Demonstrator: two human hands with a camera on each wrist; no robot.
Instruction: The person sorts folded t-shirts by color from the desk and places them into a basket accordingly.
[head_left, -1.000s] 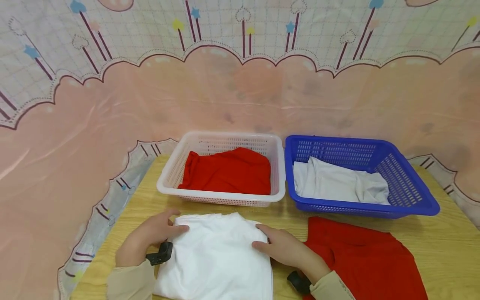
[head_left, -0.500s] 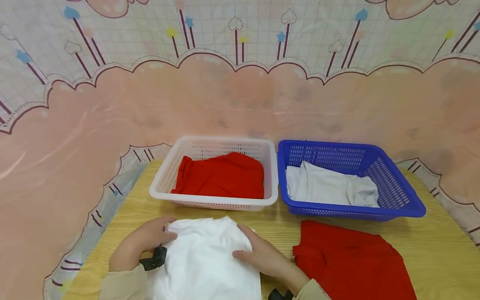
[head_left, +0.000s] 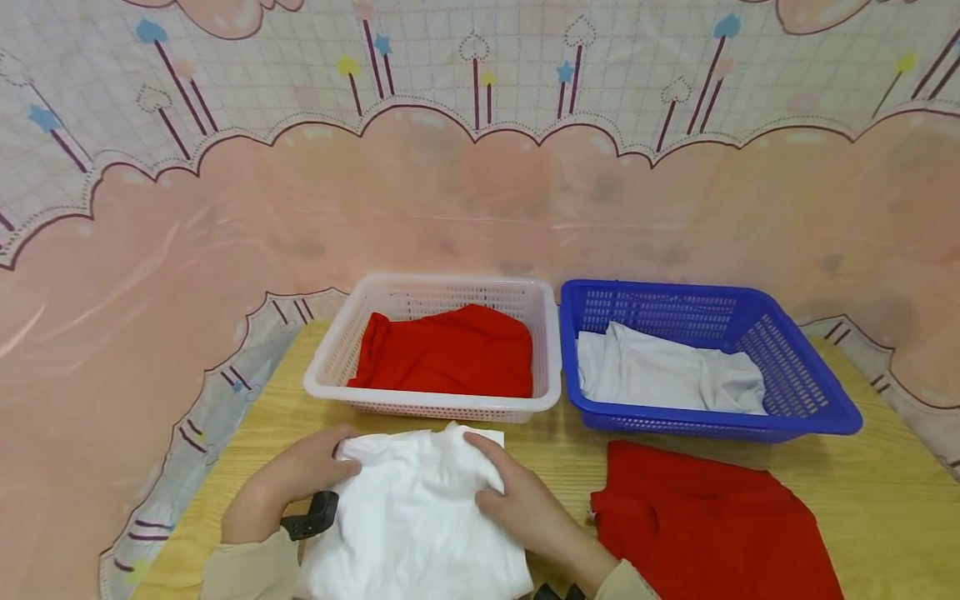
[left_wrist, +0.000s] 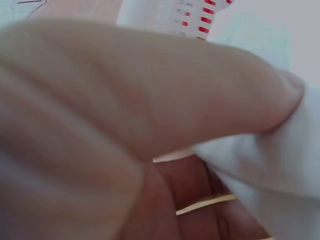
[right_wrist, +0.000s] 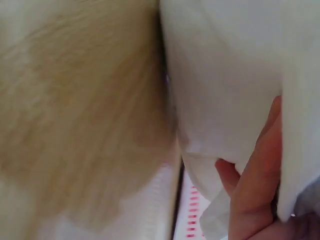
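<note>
A pale yellow wood-grain table fills the lower part of the head view. Centrally, a white basket stands just beside a blue basket to its right; a red cloth lies lower right. At bottom centre is a white cloth, its upper edge gathered, its contact with the wood unclear.

A channel of bare wooden tabletop lay open to you between your right hand and the red cloth, with only a sliver left between the white cloth and the white basket; ahead, that basket and the blue basket stood nearly rim to rim, barring your way between them but open from above, the patterned sheet hanging behind
</note>
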